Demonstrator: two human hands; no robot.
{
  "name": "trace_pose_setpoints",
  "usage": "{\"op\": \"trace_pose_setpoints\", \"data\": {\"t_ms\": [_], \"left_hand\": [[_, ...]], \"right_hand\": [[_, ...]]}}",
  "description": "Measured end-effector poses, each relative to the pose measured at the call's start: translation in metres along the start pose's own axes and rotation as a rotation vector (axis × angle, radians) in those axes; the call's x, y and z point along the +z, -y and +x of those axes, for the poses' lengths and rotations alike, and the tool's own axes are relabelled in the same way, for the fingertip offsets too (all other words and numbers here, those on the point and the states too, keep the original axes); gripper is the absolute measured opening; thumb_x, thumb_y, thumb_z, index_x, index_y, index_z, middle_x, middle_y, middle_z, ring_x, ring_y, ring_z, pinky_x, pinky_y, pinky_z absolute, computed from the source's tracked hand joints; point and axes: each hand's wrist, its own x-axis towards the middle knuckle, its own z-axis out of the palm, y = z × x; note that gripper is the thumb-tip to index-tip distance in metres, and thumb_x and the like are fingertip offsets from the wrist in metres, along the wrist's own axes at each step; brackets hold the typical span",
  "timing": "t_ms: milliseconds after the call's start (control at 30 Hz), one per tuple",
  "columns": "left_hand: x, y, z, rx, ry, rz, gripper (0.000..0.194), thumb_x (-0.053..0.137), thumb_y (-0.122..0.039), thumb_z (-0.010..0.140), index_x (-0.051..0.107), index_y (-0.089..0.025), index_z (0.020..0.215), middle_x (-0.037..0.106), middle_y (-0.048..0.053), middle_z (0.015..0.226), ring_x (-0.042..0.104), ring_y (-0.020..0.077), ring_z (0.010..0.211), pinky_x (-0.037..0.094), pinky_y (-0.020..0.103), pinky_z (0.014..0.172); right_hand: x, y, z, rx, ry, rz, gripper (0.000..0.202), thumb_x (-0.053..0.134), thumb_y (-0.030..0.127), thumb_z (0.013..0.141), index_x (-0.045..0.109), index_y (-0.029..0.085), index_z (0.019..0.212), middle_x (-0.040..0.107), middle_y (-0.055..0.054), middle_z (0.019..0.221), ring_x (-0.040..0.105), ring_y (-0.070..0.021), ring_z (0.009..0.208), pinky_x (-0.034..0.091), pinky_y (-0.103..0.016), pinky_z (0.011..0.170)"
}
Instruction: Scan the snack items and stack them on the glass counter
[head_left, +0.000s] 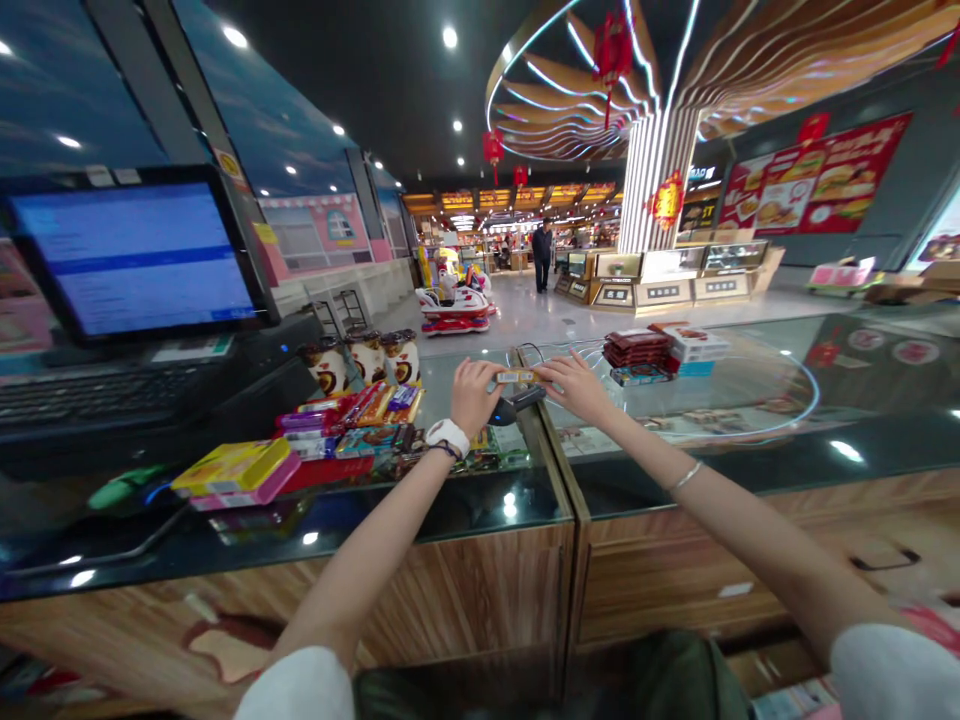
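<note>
My left hand (474, 392) grips one end of a small yellow-and-white pack (517, 377) and my right hand (574, 385) pinches the other, near a black device (504, 412) on the desk (480, 512). I judge I'm lining it up; the next move calls for steady fingertips, leaving its face uncovered.

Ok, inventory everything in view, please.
Counter: 2 sections, brown fronts, foreground
Small packet: 1, yellow-white, picture centre
Device: 1, black, below packet
Cups: 3, white-brown, left counter
Wrapped snacks: many, mixed colours, left counter
Flat boxes: at least 2, yellow-pink, front left
Monitor: 1, black, far left
Keyboard: 1, black, below monitor
Packet stack: 1, mostly red, right counter
Ride-on vehicle: at least 1, white-red, background
Distant person: 1, dark clothing, background
Lanterns: several, red, overhead
Left hand: 1, white wristwear, on packet
Right hand: 1, silver bracelet, on packet
</note>
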Motion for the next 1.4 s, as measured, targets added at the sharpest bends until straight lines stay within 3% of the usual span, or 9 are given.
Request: {"op": "trace_pose_setpoints", "data": {"t_ms": [133,433,667,900,1033,1133,1400], "left_hand": [[0.019,-0.026,0.01,0.045,0.011,-0.038,0.017,0.062,-0.02,0.09,0.067,-0.027,0.105,0.071,0.003,0.106,0.062,0.022,0.108,0.033,0.045,0.116],[0.069,-0.085,0.031,0.129,0.07,-0.135,0.024,0.062,-0.021,0.091,0.064,-0.027,0.114,0.071,0.004,0.117,0.061,0.0224,0.116,0.033,0.046,0.118],[0.11,-0.128,0.039,0.094,0.171,-0.19,0.053,0.068,-0.029,0.088,0.049,-0.026,0.137,0.049,0.015,0.148,0.05,0.0324,0.135,0.035,0.058,0.115],[0.132,-0.167,0.052,0.034,0.427,-0.238,0.057,0.061,-0.026,0.091,0.042,-0.025,0.145,0.046,0.013,0.153,0.036,0.0343,0.146,0.026,0.069,0.117],[0.145,-0.178,0.067,-0.15,0.524,-0.331,0.058,0.057,-0.023,0.092,0.04,-0.019,0.147,0.046,0.015,0.154,0.031,0.0348,0.149,0.026,0.069,0.117],[0.156,-0.182,0.076,-0.26,0.532,-0.393,0.056,0.057,-0.022,0.091,0.044,-0.018,0.145,0.05,0.017,0.15,0.035,0.0339,0.147,0.03,0.064,0.117],[0.182,-0.167,0.077,-0.203,0.535,-0.392,0.055,0.057,-0.017,0.087,0.05,-0.019,0.142,0.045,0.012,0.156,0.035,0.0306,0.148,0.023,0.059,0.123]], "right_hand": [[-0.016,-0.023,-0.022,0.029,-0.031,-0.03,0.033,0.052,0.031,0.097,0.068,0.024,0.125,0.073,-0.009,0.118,0.062,-0.0259,0.114,0.025,-0.06,0.119],[-0.05,-0.075,-0.066,0.163,-0.068,-0.213,0.031,0.05,0.028,0.097,0.071,0.025,0.12,0.074,-0.007,0.116,0.061,-0.0255,0.109,0.026,-0.055,0.119],[-0.064,-0.124,-0.094,0.244,-0.069,-0.316,0.03,0.048,0.028,0.099,0.071,0.024,0.118,0.074,-0.008,0.115,0.059,-0.0263,0.11,0.026,-0.056,0.117],[-0.047,-0.173,-0.108,0.249,-0.047,-0.405,0.028,0.052,0.021,0.096,0.073,0.023,0.115,0.075,-0.008,0.114,0.061,-0.0266,0.108,0.025,-0.058,0.118],[-0.03,-0.192,-0.103,0.272,-0.034,-0.441,0.028,0.053,0.018,0.094,0.074,0.023,0.113,0.076,-0.008,0.113,0.062,-0.0272,0.108,0.024,-0.059,0.119],[-0.021,-0.202,-0.099,0.278,-0.008,-0.461,0.03,0.051,0.016,0.094,0.074,0.022,0.112,0.076,-0.009,0.113,0.062,-0.0277,0.11,0.019,-0.06,0.12],[-0.004,-0.212,-0.094,0.355,0.034,-0.461,0.029,0.05,0.016,0.095,0.073,0.021,0.112,0.076,-0.009,0.115,0.061,-0.027,0.117,0.02,-0.055,0.121]]}}
